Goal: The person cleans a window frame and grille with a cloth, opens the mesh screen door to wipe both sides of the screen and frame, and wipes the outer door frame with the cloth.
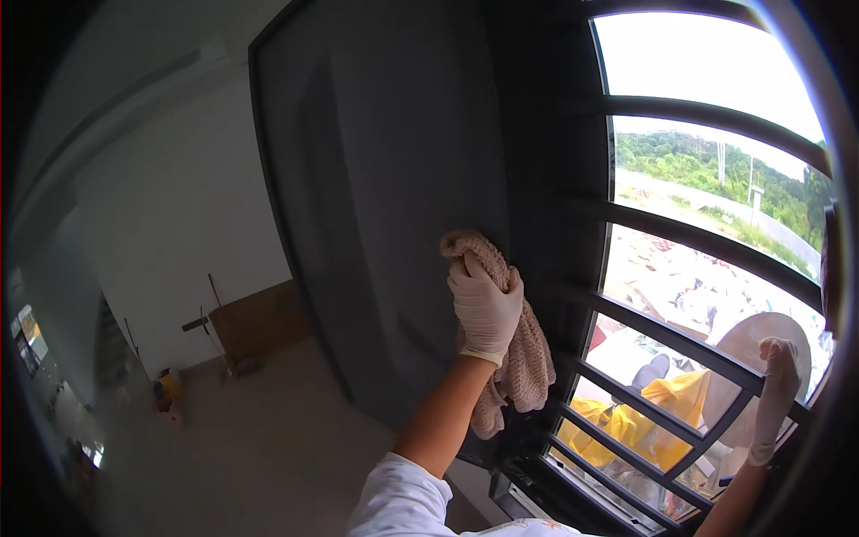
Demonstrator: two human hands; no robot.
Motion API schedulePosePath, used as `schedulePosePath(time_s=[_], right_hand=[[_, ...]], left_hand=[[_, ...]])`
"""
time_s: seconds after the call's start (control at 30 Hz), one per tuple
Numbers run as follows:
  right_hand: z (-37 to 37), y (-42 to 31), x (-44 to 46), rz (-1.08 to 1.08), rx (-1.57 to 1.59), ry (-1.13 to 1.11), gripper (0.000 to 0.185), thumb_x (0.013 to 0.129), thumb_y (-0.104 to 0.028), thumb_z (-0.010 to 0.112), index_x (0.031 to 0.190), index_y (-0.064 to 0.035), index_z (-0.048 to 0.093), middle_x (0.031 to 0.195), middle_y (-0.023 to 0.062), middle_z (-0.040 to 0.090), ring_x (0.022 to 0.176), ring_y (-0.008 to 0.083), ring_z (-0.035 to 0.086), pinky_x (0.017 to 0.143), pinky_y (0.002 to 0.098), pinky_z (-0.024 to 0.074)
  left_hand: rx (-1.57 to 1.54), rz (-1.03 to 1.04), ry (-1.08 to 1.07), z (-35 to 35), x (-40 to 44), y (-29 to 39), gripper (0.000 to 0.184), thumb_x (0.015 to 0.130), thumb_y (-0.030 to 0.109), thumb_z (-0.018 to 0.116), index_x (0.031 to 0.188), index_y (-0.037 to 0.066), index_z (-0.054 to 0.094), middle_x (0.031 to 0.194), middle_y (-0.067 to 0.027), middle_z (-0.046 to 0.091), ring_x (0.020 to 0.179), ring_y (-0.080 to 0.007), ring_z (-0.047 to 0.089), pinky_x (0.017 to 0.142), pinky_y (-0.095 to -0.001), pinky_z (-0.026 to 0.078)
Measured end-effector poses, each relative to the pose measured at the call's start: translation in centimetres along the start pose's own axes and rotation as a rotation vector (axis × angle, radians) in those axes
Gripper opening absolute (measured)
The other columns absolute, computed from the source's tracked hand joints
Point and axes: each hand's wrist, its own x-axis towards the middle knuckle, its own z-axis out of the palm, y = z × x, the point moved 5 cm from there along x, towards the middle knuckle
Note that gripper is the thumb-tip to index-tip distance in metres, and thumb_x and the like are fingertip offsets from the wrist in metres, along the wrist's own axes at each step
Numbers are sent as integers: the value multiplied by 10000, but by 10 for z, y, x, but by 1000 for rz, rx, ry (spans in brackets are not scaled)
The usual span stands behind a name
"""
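Note:
My left hand, in a white glove, is closed around a pinkish-beige textured cloth. Part of the cloth bunches above my fingers, and the rest hangs below the wrist. Behind the hand and cloth stands a dark grey door panel, near its edge beside the black frame. At the right, my gloved right hand is raised in front of the black window bars. Its fingers are bent and drawn together; whether anything is inside them is hidden.
Beyond the bars lie rubble, yellow sheeting and a round tan board, with greenery farther off. On the room's left, a brown board leans against the white wall, near long-handled tools and a yellow item on the floor.

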Motion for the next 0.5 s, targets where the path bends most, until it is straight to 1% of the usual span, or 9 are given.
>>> schedulePosePath(time_s=[0.03,0.07,0.13,0.2,0.23,0.33,0.4,0.47,0.5], right_hand=[[4,-2,-1,-19,-79,28,227,961,-174,465,832,-15,563,788,55,555,737,126,519,697,265,417],[8,-4,-1,-8,-121,69,233,962,-180,463,827,-17,562,782,54,550,729,128,516,690,264,415],[13,-7,-2,4,-202,132,246,964,-191,459,819,-21,561,771,52,540,713,131,510,675,262,410],[9,9,-1,92,-97,58,264,967,-205,449,815,-22,564,766,51,535,699,136,505,667,262,406],[8,16,-1,136,-49,17,273,968,-212,444,814,-23,566,764,50,532,692,138,502,662,262,404],[4,21,-5,223,-147,-95,299,972,-230,432,810,-20,569,765,50,530,675,143,495,652,265,399],[3,22,-8,146,-187,-103,282,974,-202,423,816,-16,564,781,56,527,697,146,499,668,270,403],[2,15,-8,69,-228,-129,267,973,-181,422,817,-13,559,792,60,528,715,151,502,679,275,405],[3,13,-9,7,-252,-110,242,972,-155,418,823,-9,541,801,74,524,749,173,509,699,285,406]], left_hand=[[-21,-15,-14,-2,1,0,673,726,229,725,1191,-109,374,1118,-263,429,966,-366,525,764,-414,525],[-43,-30,-29,-3,3,1,658,725,227,726,1176,-105,382,1118,-257,430,951,-358,536,759,-410,527],[-152,-79,-73,-6,2,-7,614,723,234,741,1151,-63,417,1076,-208,468,913,-337,565,745,-405,524],[-307,-133,-118,-6,-2,-24,577,725,231,745,1137,-42,446,1037,-178,496,907,-329,573,760,-401,513],[-375,-107,-64,-2,-9,-41,523,753,242,739,1128,-22,489,1041,-156,539,931,-304,590,821,-383,485],[-583,-248,-51,-8,-27,-98,519,795,254,710,1161,-45,497,1120,-148,560,997,-266,582,888,-351,446],[-611,-445,-49,-12,-35,-152,553,842,295,664,1215,-65,470,1191,-153,546,1067,-225,548,915,-326,425],[-686,-669,13,-25,-42,-207,668,838,393,648,1258,-72,415,1214,-171,513,1114,-240,512,960,-341,396],[-726,-694,49,-30,-42,-235,627,871,399,601,1254,-68,432,1216,-162,519,1111,-224,511,959,-330,396]])
